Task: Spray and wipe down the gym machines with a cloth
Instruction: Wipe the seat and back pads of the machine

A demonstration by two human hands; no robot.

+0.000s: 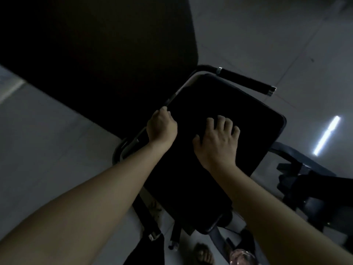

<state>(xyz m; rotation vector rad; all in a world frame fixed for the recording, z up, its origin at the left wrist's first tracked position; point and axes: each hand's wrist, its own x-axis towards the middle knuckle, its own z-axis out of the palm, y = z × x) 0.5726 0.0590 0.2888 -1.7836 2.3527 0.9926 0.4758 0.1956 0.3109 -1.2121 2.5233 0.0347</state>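
The scene is very dark. A black padded seat (225, 169) of a gym machine fills the middle of the view. My left hand (161, 127) grips the thin metal side bar (172, 98) that runs along the seat's left edge. My right hand (217, 142) rests on top of the seat pad with its fingers spread. Whether a cloth lies under it cannot be told in the dark. No spray bottle is clearly visible.
A large black back pad (95, 58) rises at the upper left. A black foam handle (246, 81) sticks out beyond the seat's far corner. Dark machine frame parts (309, 186) stand at the right on a pale tiled floor (47, 140). A blurred object (241, 256) lies at the bottom.
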